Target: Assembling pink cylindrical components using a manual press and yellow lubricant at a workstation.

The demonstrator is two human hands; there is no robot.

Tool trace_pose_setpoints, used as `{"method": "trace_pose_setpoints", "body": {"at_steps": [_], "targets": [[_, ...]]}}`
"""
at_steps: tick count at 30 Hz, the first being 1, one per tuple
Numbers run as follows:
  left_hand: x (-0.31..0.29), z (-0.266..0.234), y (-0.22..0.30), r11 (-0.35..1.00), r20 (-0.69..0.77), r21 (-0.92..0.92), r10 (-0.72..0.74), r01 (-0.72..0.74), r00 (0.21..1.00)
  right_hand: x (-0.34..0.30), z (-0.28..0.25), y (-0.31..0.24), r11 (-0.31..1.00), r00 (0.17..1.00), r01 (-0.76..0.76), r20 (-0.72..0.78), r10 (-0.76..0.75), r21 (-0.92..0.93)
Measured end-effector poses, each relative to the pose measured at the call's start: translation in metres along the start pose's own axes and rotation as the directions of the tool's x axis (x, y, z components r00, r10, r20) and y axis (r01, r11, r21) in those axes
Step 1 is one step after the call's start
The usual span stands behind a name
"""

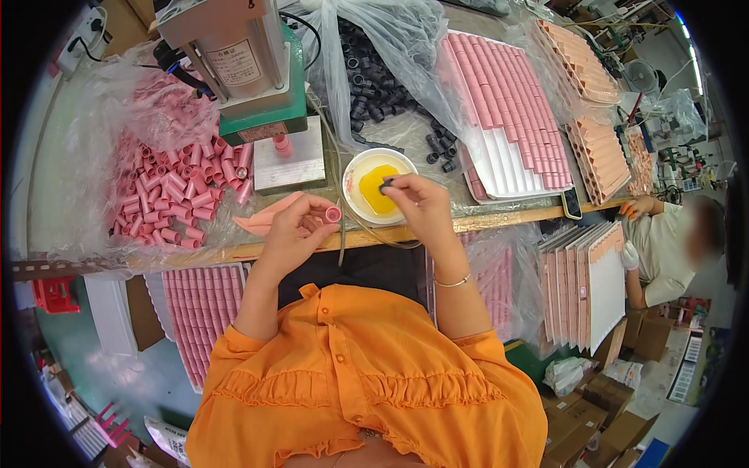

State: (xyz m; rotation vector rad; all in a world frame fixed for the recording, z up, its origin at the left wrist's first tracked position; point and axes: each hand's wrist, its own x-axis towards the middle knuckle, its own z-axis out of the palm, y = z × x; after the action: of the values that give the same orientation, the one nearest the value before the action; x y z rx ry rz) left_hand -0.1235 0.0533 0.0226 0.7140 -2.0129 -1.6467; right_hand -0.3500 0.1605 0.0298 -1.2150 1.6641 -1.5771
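My left hand point(299, 226) is closed round a pink tube point(333, 214), its round open end turned toward the bowl. My right hand point(420, 204) pinches a small black ring-like part point(386, 186) above a white bowl point(355, 166). Yellow liquid point(374, 187) lies in the bowl; whether the black part touches it I cannot tell. Behind my left hand stands a press point(261, 113) with a green head over a metal block point(300, 165). Another pink tube point(282, 146) stands upright on that block, under the press head.
Loose pink tubes point(168, 187) are heaped on plastic at the left. Black parts point(374, 86) spill from a clear bag behind the bowl. A white tray point(499, 160) holds rows of pink tubes at the right, near a phone point(572, 203). A co-worker point(663, 249) is at far right.
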Motion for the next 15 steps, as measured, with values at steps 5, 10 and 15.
{"method": "trace_pose_setpoints", "body": {"at_steps": [5,10,15], "targets": [[0.005,0.005,-0.004,1.0,-0.126,0.001,-0.006,0.007,0.992,0.017,0.02,0.004,0.569,0.903,0.389,0.177,-0.391,-0.725],[0.013,0.002,0.001,0.996,-0.166,-0.077,-0.062,0.05,0.984,0.023,0.024,0.013,0.452,0.901,0.406,0.266,-0.343,-0.794],[0.018,0.002,-0.004,0.99,-0.107,-0.059,-0.134,0.128,0.985,0.017,0.017,-0.007,0.833,0.962,0.263,0.064,-0.266,-0.486]]}}
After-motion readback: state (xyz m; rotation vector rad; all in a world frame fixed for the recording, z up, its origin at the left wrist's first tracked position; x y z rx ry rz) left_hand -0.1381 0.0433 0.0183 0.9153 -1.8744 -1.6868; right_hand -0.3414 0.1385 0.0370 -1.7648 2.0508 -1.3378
